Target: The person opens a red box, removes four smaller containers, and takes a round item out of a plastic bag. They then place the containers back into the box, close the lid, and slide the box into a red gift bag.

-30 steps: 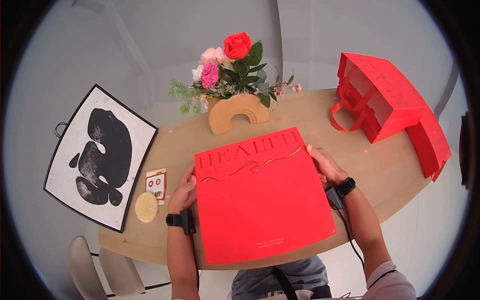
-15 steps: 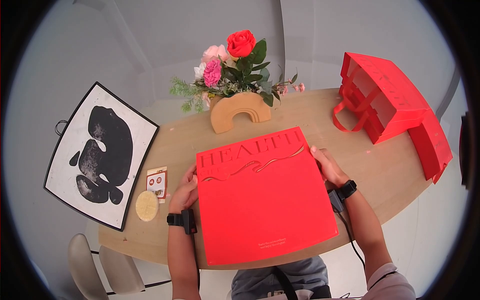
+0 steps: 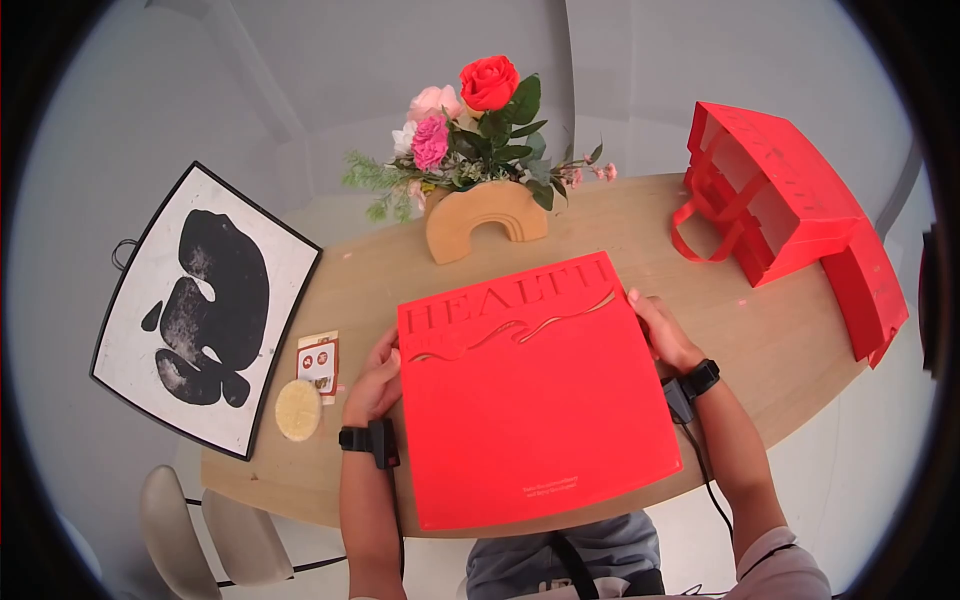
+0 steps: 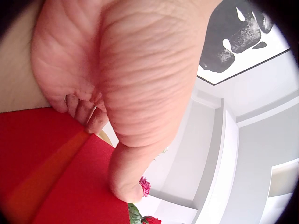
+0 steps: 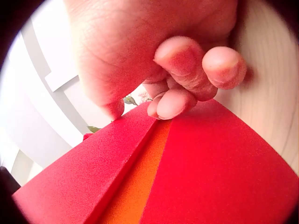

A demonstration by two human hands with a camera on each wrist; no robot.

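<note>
A large flat red gift box (image 3: 540, 410) with "HEALTH" in raised letters and a wavy cut-out lies before the person at the table's front edge. My left hand (image 3: 374, 382) grips its left side near the far corner, with the thumb (image 4: 127, 179) along the upper part and the other fingers lower down. On the opposite side my right hand (image 3: 664, 332) holds the box, thumb at the top edge and fingertips (image 5: 175, 103) curled against the side. An orange band (image 5: 148, 175) shows between the red upper and lower parts.
A flower arrangement (image 3: 490, 150) in an arched tan vase (image 3: 450, 230) stands behind the box. Red gift bag (image 3: 800, 190) lies at the back right. On the left are a framed black-and-white picture (image 3: 290, 235), small cards (image 3: 318, 362) and a round yellowish pad (image 3: 298, 410). Chairs (image 3: 245, 535) stand lower left.
The whole head view shifts slightly, so everything sits a little further right. Both hands keep their places on the sides of the box.
</note>
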